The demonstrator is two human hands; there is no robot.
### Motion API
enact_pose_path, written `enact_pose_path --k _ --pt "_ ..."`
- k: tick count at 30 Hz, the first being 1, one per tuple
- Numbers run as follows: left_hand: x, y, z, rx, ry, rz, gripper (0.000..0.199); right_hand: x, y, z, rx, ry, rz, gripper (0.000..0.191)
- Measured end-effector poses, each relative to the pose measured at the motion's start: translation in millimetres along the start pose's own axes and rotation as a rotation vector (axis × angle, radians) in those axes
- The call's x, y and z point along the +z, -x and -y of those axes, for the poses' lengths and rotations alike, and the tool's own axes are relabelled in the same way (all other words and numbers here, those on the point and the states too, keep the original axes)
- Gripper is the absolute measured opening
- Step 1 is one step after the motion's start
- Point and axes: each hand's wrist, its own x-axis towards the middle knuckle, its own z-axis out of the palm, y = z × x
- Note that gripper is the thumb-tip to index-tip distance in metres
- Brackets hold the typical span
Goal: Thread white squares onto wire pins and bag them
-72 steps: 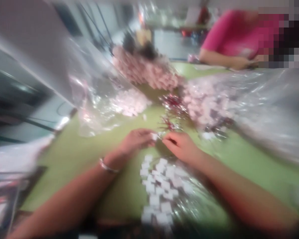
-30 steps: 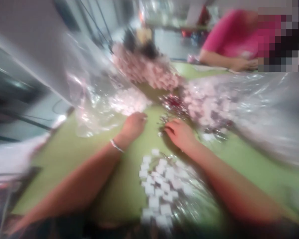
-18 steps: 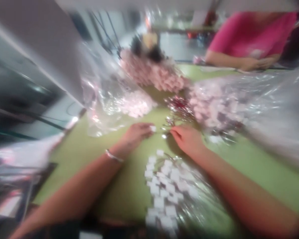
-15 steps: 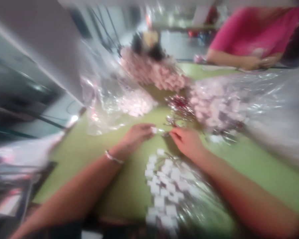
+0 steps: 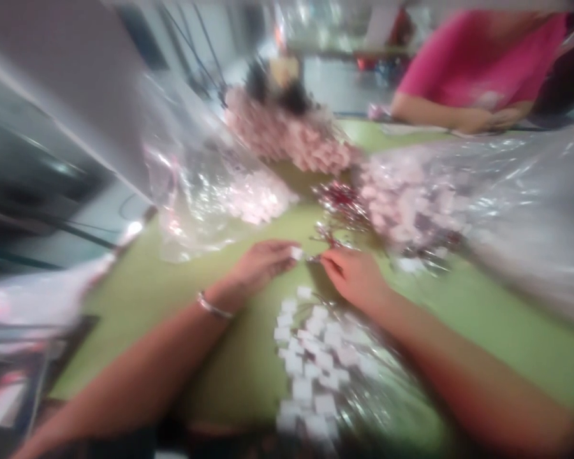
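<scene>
My left hand (image 5: 265, 262) pinches a small white piece (image 5: 296, 253) between thumb and fingers, over the middle of the green table (image 5: 210, 376). Facing it, my right hand (image 5: 356, 274) has its fingers closed on a thin silvery piece (image 5: 312, 258). A small gap shows between the two pieces, though blur hides their exact form. Just below my hands lies a heap of white square pieces (image 5: 302, 389), with thin dark and shiny strands trailing to the right. Beyond my right hand sits a loose bundle of red and silvery strands (image 5: 342, 199).
Pale pink pieces (image 5: 261, 197) lie by a clear plastic bag (image 5: 186, 226) at the left. More pink pieces (image 5: 406, 204) spill from a large plastic bag (image 5: 530, 210) at the right. Pink bunches (image 5: 310, 143) stand behind. A person in a pink top (image 5: 473, 64) sits across the table.
The white piece in my left hand and the silvery piece in my right now show a gap between them. The whole view has shifted slightly.
</scene>
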Motion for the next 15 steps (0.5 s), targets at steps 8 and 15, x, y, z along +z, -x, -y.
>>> enact_pose_path --k 8,15 --pt "-4.0 -2 10 0.108 -0.560 0.047 0.034 -3 -2 6 -0.014 0.101 0.092 0.027" --pt "2.5 4 13 0.111 -0.762 0.128 0.026 6 9 11 -0.011 0.099 0.226 0.024"
